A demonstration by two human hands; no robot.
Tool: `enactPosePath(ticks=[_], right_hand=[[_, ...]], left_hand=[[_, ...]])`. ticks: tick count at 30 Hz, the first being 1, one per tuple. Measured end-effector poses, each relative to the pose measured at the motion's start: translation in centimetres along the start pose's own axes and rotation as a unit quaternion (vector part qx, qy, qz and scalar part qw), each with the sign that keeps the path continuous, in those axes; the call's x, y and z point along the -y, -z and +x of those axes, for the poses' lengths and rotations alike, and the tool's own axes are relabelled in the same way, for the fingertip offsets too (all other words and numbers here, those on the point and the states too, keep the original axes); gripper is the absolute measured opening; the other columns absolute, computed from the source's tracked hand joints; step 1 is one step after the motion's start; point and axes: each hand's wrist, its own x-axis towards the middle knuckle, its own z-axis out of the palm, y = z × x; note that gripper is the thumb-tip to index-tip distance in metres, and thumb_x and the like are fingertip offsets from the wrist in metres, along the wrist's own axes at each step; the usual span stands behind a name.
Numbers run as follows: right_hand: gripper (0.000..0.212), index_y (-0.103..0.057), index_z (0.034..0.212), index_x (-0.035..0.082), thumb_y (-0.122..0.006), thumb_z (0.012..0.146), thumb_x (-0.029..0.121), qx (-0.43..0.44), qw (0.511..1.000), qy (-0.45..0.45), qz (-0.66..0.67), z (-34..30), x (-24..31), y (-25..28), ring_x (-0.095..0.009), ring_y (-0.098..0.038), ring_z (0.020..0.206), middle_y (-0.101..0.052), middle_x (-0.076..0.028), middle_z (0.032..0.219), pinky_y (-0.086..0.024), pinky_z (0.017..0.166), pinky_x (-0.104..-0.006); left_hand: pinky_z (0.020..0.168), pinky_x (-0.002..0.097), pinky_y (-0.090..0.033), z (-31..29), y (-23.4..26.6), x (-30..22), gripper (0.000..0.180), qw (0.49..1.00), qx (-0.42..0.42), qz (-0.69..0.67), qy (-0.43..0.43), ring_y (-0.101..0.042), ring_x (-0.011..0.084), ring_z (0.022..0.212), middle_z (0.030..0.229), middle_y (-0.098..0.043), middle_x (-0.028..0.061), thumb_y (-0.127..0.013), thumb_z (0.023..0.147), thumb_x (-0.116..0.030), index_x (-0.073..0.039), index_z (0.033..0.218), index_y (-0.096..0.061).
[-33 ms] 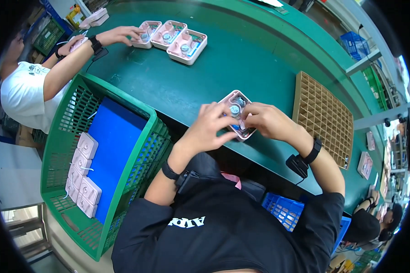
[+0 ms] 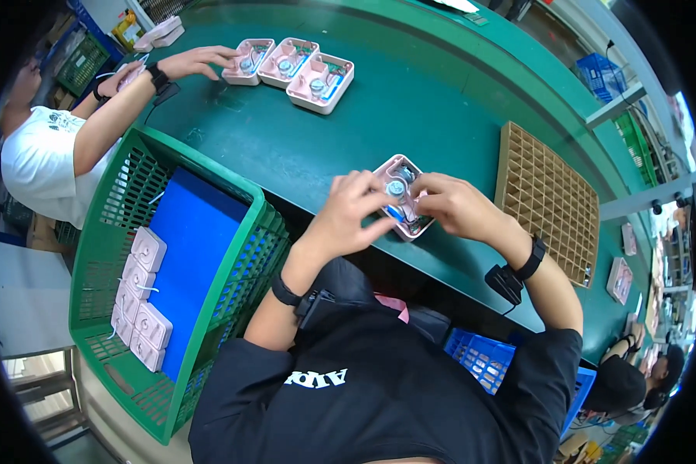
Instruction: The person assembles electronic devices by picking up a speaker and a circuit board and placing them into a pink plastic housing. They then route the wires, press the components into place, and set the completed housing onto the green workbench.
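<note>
A small pink open casing [image 2: 400, 185] with a round silver part and a blue piece inside rests at the near edge of the green table [image 2: 410, 116]. My left hand [image 2: 346, 215] grips its left side, with the fingertips over the round part. My right hand [image 2: 455, 206] holds its right side, thumb near the blue piece. Both wrists wear black straps.
A green basket [image 2: 100, 232] at my left holds a blue sheet and several pink casings. Three open pink casings [image 2: 290, 66] lie at the far side, with another person's hand [image 2: 197, 58] beside them. A brown cardboard grid tray [image 2: 549, 201] sits to the right. A blue crate [image 2: 479, 359] is below.
My left fingers have shifted a little up over the casing. The other person's hand has moved slightly left. Nothing else differs.
</note>
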Motion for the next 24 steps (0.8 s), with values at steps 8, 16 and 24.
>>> enactPosePath(ticks=[8, 16, 24], right_hand=[[0.06, -0.067, 0.126, 0.005, -0.092, 0.078, 0.03, -0.05, 0.99, -0.12, 0.052, -2.4, 3.3, 1.2, -0.037, -0.057, 0.127, -0.056, -0.019, 0.138, -0.053, 0.1, -0.0486], [0.111, -0.046, 0.152, 0.007, -0.097, 0.065, 0.052, -0.107, 0.973, -0.202, -0.006, -2.1, 3.3, -3.4, -0.044, -0.05, 0.136, -0.045, -0.025, 0.149, -0.045, 0.112, -0.0516], [0.095, -0.051, 0.146, 0.01, -0.091, 0.066, 0.044, -0.145, 0.947, -0.283, -0.042, -0.6, 1.2, -4.5, -0.042, -0.059, 0.126, -0.054, -0.022, 0.141, -0.044, 0.106, -0.0527]], left_hand=[[0.102, 0.0523, -0.048, 2.4, 1.2, 4.9, 0.046, 0.965, -0.125, 0.087, 0.212, -0.06, 0.0376, 0.116, 0.128, -0.062, 0.0164, -0.081, 0.087, -0.021, -0.004, 0.128, -0.068], [0.107, 0.0547, -0.05, 6.9, 1.7, 8.9, 0.084, 0.917, -0.098, 0.223, 0.316, -0.053, 0.0521, 0.129, 0.155, -0.042, 0.028, -0.086, 0.081, -0.03, -0.001, 0.151, -0.049], [0.1, 0.048, -0.055, 8.4, 3.2, 13.9, 0.052, 0.912, -0.146, 0.227, 0.31, -0.064, 0.0461, 0.115, 0.141, -0.048, 0.0262, -0.087, 0.08, -0.03, 0.0, 0.12, -0.071]])
